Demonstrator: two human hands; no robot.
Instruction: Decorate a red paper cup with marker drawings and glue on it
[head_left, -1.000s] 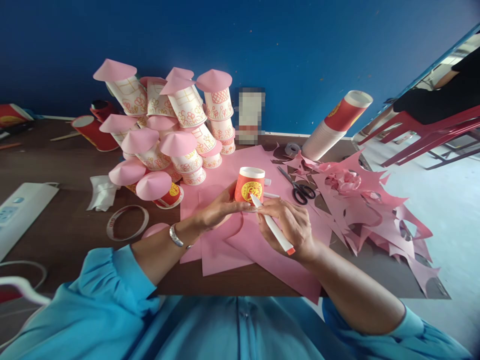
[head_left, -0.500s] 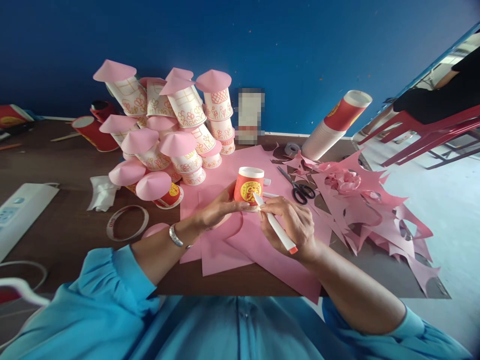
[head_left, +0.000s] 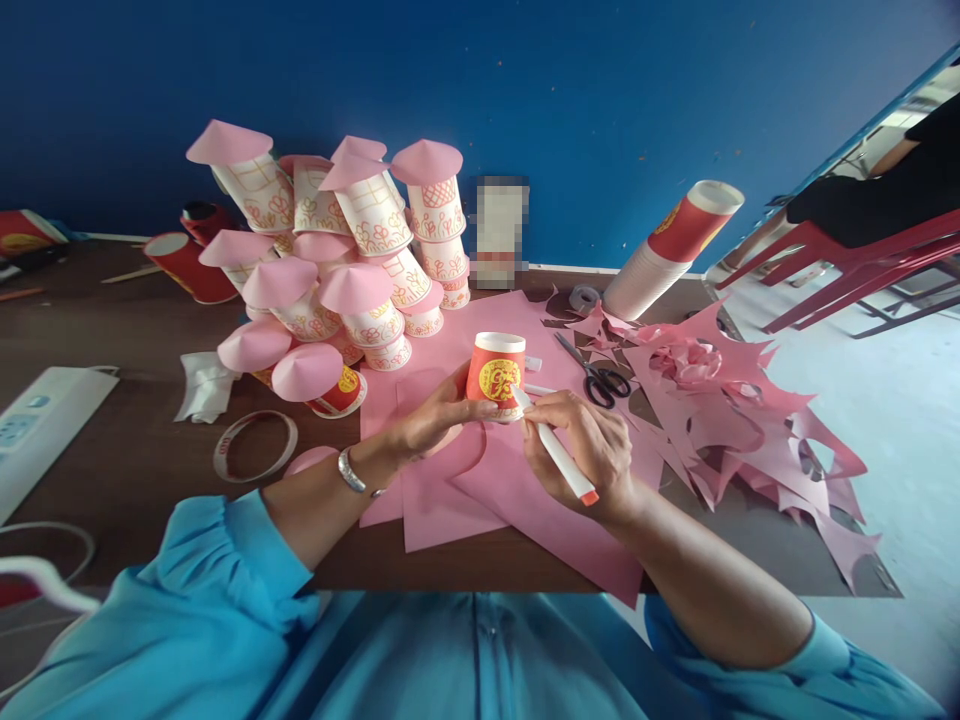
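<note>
My left hand [head_left: 439, 418] is wrapped round a red paper cup [head_left: 482, 372] with a yellow emblem and a white rim on top. A white marker [head_left: 564, 462] with an orange end is gripped in my right hand [head_left: 585, 445], its tip close to the cup's lower right side. Whether the tip touches the cup is too small to tell. Pink paper sheets [head_left: 525, 535] lie beneath both hands. Just beyond the right hand are a small white cap [head_left: 533, 364] and black-handled scissors [head_left: 606, 386].
Decorated cup towers with pink cone roofs [head_left: 356, 290] stand at the back left. Pink scraps [head_left: 742, 415] and a tall leaning cup stack [head_left: 649, 280] are on the right. A tape roll [head_left: 255, 446] and power strip [head_left: 45, 425] lie left. A person sits at far right.
The cup has turned slightly in my left hand and shifted a little left. My right hand and the marker have moved slightly right.
</note>
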